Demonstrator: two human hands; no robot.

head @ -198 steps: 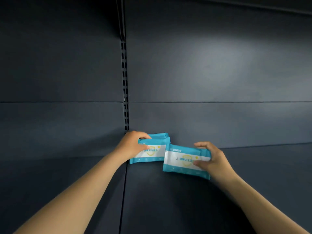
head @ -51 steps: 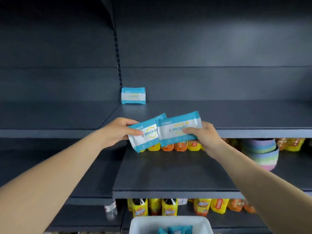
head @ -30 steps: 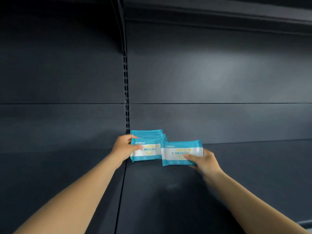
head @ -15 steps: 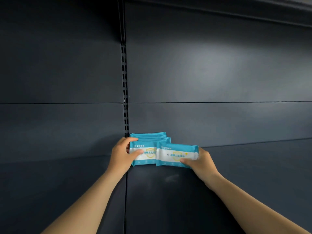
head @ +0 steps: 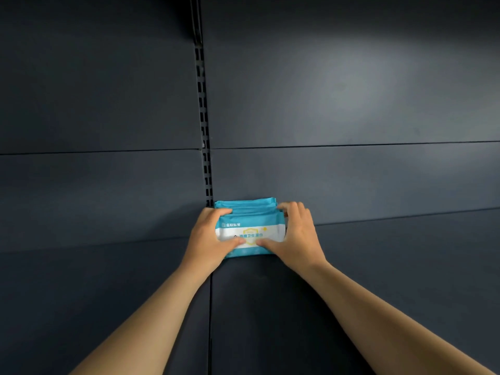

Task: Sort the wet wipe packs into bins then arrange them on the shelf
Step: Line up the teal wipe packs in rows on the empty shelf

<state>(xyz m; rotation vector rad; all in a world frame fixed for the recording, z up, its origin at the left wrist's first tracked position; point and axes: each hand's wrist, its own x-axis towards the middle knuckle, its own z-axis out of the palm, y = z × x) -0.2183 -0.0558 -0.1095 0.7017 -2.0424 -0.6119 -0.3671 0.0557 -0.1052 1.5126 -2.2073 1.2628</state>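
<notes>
Blue-and-white wipe packs (head: pixel 250 231) standing upright in a row at frame centre on the dark shelf (head: pixel 378 266), backing against the rear panel (head: pixel 338 90), left hand (head: pixel 209 239) and right hand (head: pixel 296 238) gripping the row's ends, thumbs pressing the front pack, slotted upright (head: pixel 204 125) rising behind.

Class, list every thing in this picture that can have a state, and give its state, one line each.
wet wipe packs: upright in one row on the shelf, back pack near the back panel.
left hand: grips the row's left end.
right hand: grips the row's right end.
shelf: bears the packs.
</notes>
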